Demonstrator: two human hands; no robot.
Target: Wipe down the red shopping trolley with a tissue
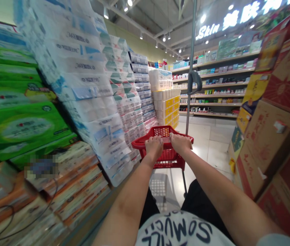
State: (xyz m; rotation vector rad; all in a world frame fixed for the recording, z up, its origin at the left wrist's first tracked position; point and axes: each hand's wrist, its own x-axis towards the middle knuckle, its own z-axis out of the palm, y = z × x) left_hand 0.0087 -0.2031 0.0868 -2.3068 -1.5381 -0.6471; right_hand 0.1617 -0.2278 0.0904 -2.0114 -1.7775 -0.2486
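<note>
A small red shopping cart [164, 164] with a lattice basket stands right in front of my body. On the left part of its near rim, my left hand [154, 146] is closed, fingers curled over the edge. My right hand [181, 143] grips the same rim further right. Between the two hands a short stretch of the red rim shows. No goods can be made out inside the basket. A grey pole [191, 51] with a dark grey hook-shaped handle [194, 82] rises by the cart's right side.
Tall stacks of white tissue packs [83, 68] and green packs [27, 123] line the left side. Stacked cartons [270, 143] crowd the right. Pale tiled floor [208, 136] runs ahead to shelves of small goods [216, 82]. A cable [50, 201] hangs over packs at lower left.
</note>
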